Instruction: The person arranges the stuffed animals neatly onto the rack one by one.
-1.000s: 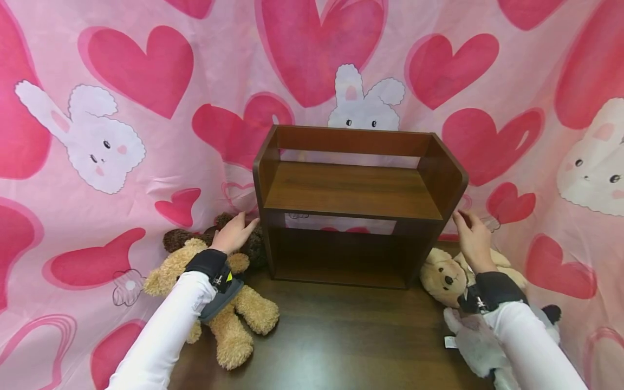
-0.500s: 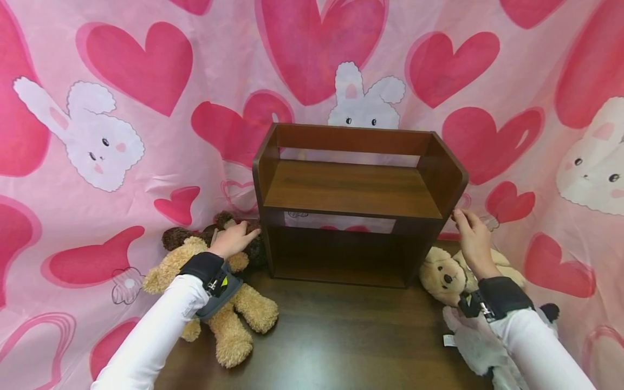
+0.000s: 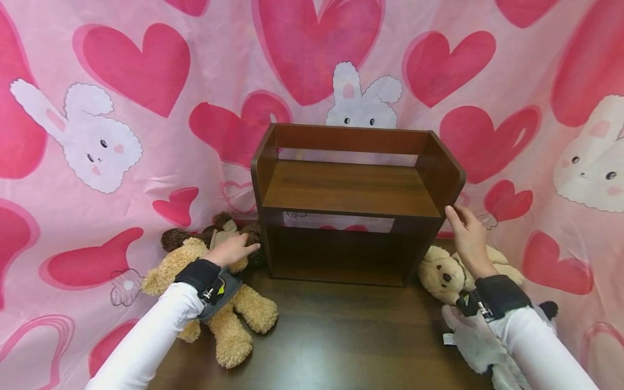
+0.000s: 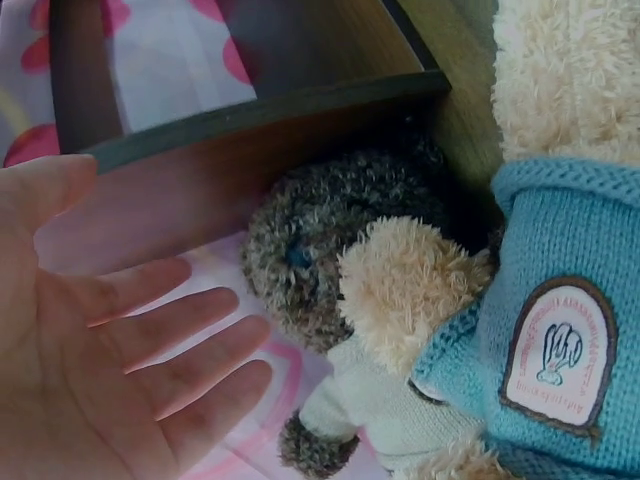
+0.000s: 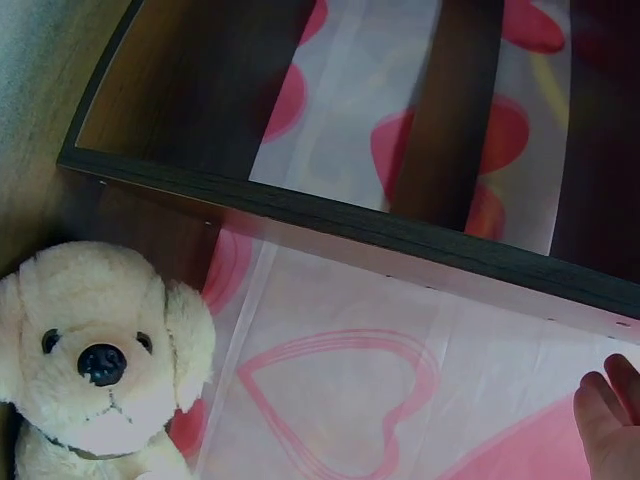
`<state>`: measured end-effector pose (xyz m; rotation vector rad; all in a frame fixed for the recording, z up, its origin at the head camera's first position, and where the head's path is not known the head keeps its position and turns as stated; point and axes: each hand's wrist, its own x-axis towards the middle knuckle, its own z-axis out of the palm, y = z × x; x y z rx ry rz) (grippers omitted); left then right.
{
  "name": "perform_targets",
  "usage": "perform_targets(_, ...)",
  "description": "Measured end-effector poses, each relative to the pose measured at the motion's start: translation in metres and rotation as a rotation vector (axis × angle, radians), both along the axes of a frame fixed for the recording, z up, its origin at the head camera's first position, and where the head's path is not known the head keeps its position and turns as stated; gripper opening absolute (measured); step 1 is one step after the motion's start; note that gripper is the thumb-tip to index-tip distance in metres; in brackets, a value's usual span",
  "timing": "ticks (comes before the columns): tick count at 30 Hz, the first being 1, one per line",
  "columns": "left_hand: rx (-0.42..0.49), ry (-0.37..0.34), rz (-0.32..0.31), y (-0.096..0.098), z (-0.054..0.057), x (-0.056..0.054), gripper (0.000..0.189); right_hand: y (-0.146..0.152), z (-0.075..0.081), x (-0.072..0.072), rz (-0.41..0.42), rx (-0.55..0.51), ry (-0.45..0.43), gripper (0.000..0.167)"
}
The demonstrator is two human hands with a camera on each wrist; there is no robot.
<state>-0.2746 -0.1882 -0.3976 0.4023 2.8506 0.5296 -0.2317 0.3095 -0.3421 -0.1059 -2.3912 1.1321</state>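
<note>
L hand (image 3: 229,251) nr part-hidden brn plush (image 4: 310,235)

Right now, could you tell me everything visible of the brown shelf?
The brown shelf looks like wood-grained board, with dark edges, two side panels, two levels and gaps in its back. It stands upright on a brown surface. The left hand and right hand flank it; whether either touches it is unclear.

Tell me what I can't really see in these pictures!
- Gray toy: head view, the right sleeve covers its middle and the bottom edge cuts it off.
- Brown toy: head view, partly hidden by the left hand and tan bear.
- Right hand: right wrist view, mostly cut off by the right and bottom edges.
- Badge lettering: left wrist view, too small and blurry to read.
</note>
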Motion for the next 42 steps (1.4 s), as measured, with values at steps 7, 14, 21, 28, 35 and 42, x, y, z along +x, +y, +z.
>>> perform_targets(7, -0.021, -0.006, -0.042, 0.007, -0.002, 0.011, 0.054, -0.004, 0.005, -0.005, 0.038, -0.025, -0.009, 0.057)
perform_targets(14, -0.008, -0.028, -0.079, 0.014, 0.0, 0.022, 0.046, -0.01, 0.006, -0.011, 0.024, -0.067, -0.008, 0.058)
perform_targets(21, -0.007, -0.049, -0.089, 0.016, 0.001, 0.032, 0.049, -0.012, 0.002, -0.019, -0.023, -0.072, 0.0, 0.055)
perform_targets(28, 0.028, -0.015, -0.12, 0.013, 0.0, 0.047, 0.047, -0.018, 0.0, -0.024, -0.063, -0.085, 0.032, 0.051)
perform_targets(35, 0.051, 0.005, -0.106, 0.007, -0.001, 0.054, 0.042, -0.019, -0.002, -0.028, -0.085, -0.082, 0.047, 0.05)
perform_targets(42, 0.103, -0.031, -0.085, -0.005, -0.002, 0.059, 0.047, -0.02, -0.004, -0.03, -0.083, -0.146, 0.025, 0.052)
